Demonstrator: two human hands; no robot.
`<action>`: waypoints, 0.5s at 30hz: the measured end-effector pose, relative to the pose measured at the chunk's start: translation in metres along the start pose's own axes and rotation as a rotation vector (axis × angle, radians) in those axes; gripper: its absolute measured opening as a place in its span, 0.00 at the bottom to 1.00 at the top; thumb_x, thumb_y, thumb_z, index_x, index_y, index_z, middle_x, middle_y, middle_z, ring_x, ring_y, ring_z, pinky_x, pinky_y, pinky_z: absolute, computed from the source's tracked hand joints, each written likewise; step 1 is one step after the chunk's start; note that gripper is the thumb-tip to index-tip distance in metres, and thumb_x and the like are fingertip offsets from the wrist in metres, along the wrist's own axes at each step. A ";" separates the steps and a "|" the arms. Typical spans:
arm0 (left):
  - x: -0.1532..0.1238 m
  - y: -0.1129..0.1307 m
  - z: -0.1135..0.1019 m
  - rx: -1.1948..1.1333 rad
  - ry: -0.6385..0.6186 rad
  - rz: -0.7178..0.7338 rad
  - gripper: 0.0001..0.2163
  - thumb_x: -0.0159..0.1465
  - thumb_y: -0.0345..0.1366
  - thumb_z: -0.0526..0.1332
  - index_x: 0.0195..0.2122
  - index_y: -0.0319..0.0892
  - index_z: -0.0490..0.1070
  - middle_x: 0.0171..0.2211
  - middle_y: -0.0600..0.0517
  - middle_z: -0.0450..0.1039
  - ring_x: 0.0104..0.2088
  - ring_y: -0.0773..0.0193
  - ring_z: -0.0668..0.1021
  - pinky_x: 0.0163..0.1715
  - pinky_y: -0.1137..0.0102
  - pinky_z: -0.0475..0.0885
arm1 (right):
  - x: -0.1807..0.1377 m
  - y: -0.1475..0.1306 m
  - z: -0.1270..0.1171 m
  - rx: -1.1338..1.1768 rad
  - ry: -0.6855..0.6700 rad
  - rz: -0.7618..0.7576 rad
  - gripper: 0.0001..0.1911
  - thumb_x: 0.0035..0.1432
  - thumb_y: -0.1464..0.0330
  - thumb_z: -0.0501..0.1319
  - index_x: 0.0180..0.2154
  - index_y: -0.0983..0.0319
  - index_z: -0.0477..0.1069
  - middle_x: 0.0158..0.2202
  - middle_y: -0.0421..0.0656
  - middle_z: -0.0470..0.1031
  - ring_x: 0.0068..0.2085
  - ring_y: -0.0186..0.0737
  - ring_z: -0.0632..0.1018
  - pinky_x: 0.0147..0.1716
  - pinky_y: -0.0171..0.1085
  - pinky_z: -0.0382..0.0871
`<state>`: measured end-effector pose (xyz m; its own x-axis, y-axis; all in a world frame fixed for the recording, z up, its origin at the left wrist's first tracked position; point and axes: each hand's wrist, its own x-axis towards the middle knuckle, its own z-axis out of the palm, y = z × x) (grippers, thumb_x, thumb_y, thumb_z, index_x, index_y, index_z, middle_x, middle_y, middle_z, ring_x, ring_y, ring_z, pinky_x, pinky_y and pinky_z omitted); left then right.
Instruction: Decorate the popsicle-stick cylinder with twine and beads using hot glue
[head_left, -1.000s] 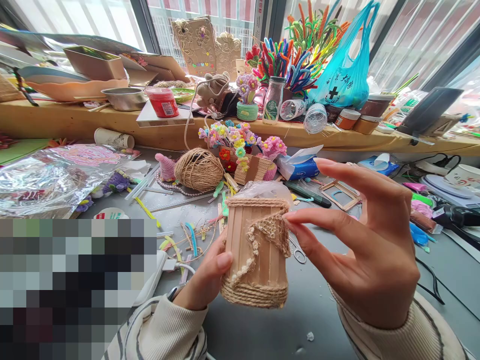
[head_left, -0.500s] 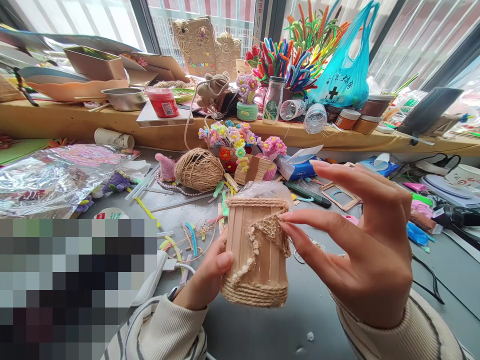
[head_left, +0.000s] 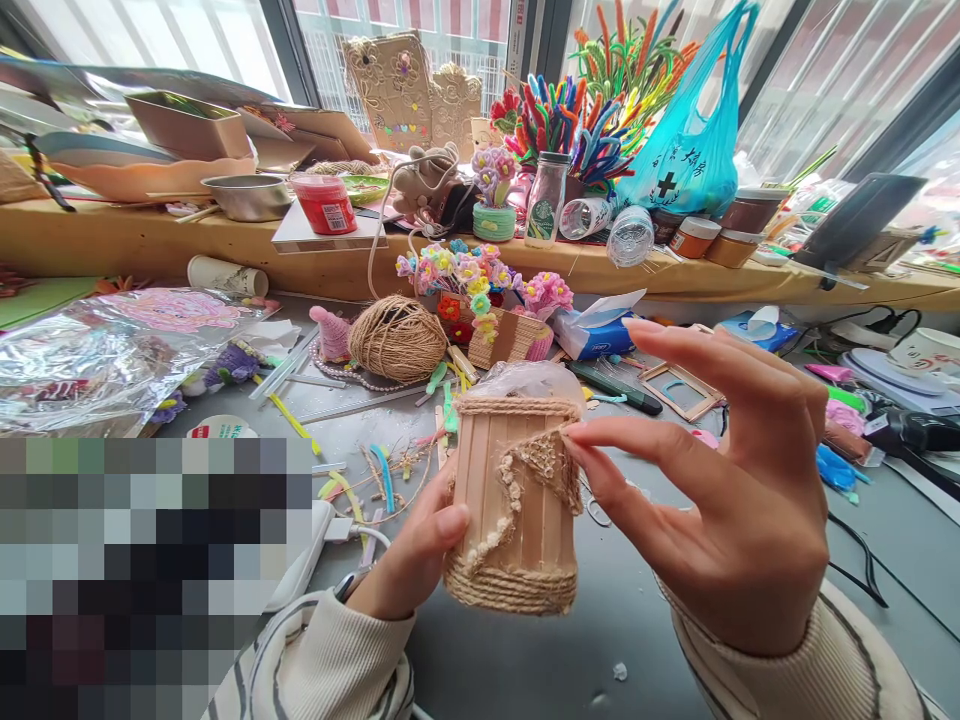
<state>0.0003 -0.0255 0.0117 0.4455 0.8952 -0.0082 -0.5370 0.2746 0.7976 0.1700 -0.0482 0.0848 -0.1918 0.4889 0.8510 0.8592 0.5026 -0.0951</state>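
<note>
We're holding a slatted brown container [head_left: 546, 525] nearly upright above the surface [head_left: 495, 665], twine [head_left: 517, 592] banding its rim and base, pale bobbly trim [head_left: 511, 495] winding down its front

Best way through: gray tabletop [head_left: 517, 675] btwn the wrists, body side, w/ a small white scrap [head_left: 619, 672] near R wrist. Also a gap under R hand [head_left: 739, 530], btwn palm & wooden cup [head_left: 491, 530]; scissors handle [head_left: 589, 510] lies at its far end. Blocking: jute twine ball [head_left: 397, 340] beyond L hand [head_left: 421, 530], tissue pack [head_left: 596, 338] & green-handled cutter [head_left: 619, 390] ahead btwn hands, white cable plug [head_left: 340, 530] L of L wrist, thin black cord [head_left: 874, 562] R of R hand.
</note>
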 end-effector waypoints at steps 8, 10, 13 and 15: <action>0.000 0.000 0.001 0.001 0.003 -0.001 0.24 0.48 0.48 0.66 0.45 0.45 0.74 0.43 0.46 0.77 0.45 0.46 0.76 0.46 0.58 0.70 | -0.001 0.001 0.000 -0.008 -0.006 -0.001 0.04 0.51 0.73 0.63 0.31 0.57 0.72 0.53 0.43 0.65 0.56 0.47 0.64 0.59 0.51 0.54; 0.000 0.000 0.001 0.001 -0.002 0.004 0.23 0.48 0.47 0.67 0.45 0.46 0.74 0.42 0.47 0.77 0.45 0.46 0.76 0.46 0.59 0.70 | 0.000 0.001 0.000 -0.008 -0.004 -0.008 0.05 0.51 0.73 0.63 0.31 0.57 0.72 0.53 0.43 0.65 0.55 0.48 0.64 0.59 0.51 0.54; 0.001 0.001 0.001 -0.004 -0.006 0.011 0.23 0.48 0.47 0.67 0.45 0.46 0.75 0.42 0.47 0.77 0.45 0.46 0.76 0.46 0.59 0.71 | -0.001 0.002 0.000 -0.010 0.010 -0.007 0.05 0.51 0.73 0.63 0.30 0.57 0.72 0.53 0.43 0.66 0.55 0.48 0.65 0.58 0.52 0.56; 0.001 0.001 0.001 -0.006 0.002 0.009 0.22 0.48 0.47 0.66 0.44 0.46 0.75 0.42 0.47 0.77 0.46 0.46 0.76 0.46 0.58 0.71 | -0.001 0.002 0.000 -0.014 0.011 -0.002 0.05 0.51 0.72 0.63 0.31 0.57 0.72 0.53 0.42 0.66 0.55 0.48 0.64 0.58 0.52 0.56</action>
<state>0.0007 -0.0251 0.0133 0.4393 0.8983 -0.0028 -0.5451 0.2690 0.7940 0.1714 -0.0475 0.0838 -0.1888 0.4798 0.8568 0.8655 0.4936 -0.0857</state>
